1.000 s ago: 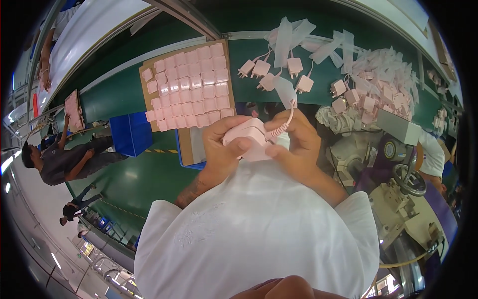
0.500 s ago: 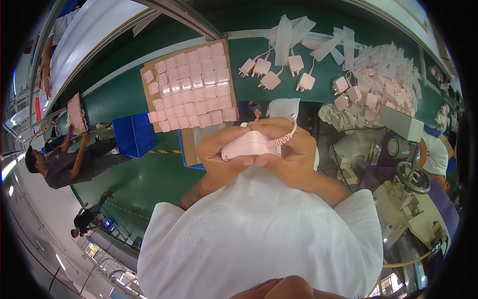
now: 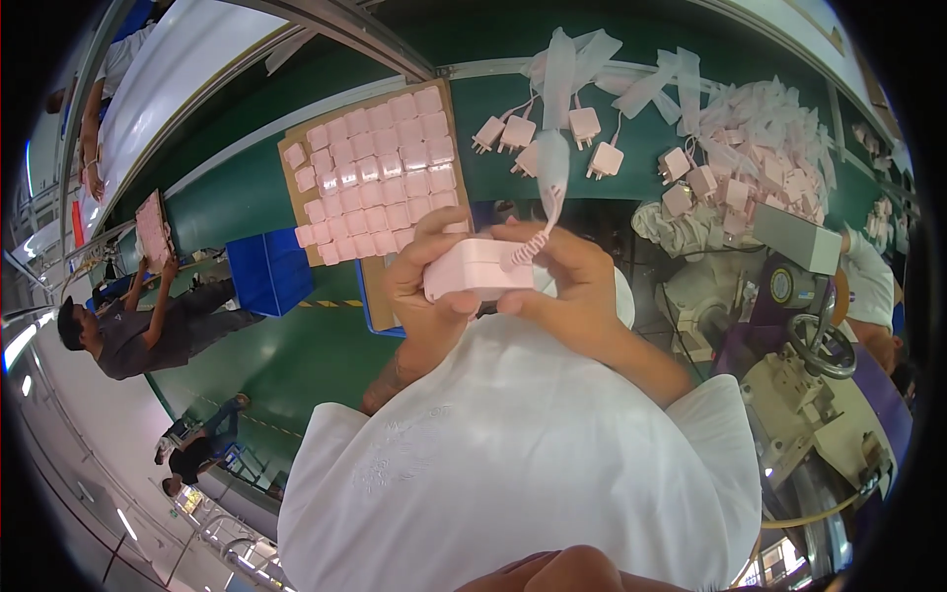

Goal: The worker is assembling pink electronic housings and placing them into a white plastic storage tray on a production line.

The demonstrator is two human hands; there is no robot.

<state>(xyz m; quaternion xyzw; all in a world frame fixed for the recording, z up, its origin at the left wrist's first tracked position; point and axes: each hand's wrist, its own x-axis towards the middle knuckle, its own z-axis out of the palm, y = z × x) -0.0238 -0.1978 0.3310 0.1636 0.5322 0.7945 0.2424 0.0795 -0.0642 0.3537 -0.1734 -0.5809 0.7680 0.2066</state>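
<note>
A blocky, pale pink plastic adapter housing [image 3: 472, 271] sits between the two bare hands in front of the white shirt [image 3: 533, 424], gripped from both ends. The fingers of the left hand [image 3: 419, 296] curl around its left end, the thumb on the near side and one finger lifted at the far side. The fingers of the right hand [image 3: 577, 281] are bent about its right end, the thumb against the lower near corner. Both sets of fingers are grasping the housing; its underside is hidden.

The housing's long axis runs roughly left to right, from one hand to the other. A ribbed pink cord sleeve [image 3: 530, 250] leaves its right part, so the right fingers are nearer to it than the left. From there the cord rises away from the body into a translucent white wrapping [image 3: 553, 163].

Beyond the left fingers, a brown cardboard sheet [image 3: 296, 134] carries rows of glossy pink plastic pieces [image 3: 380, 168]. Beyond the right fingers, square pink plug adapters [image 3: 584, 123] lie on the green surface [image 3: 636, 148].
</note>
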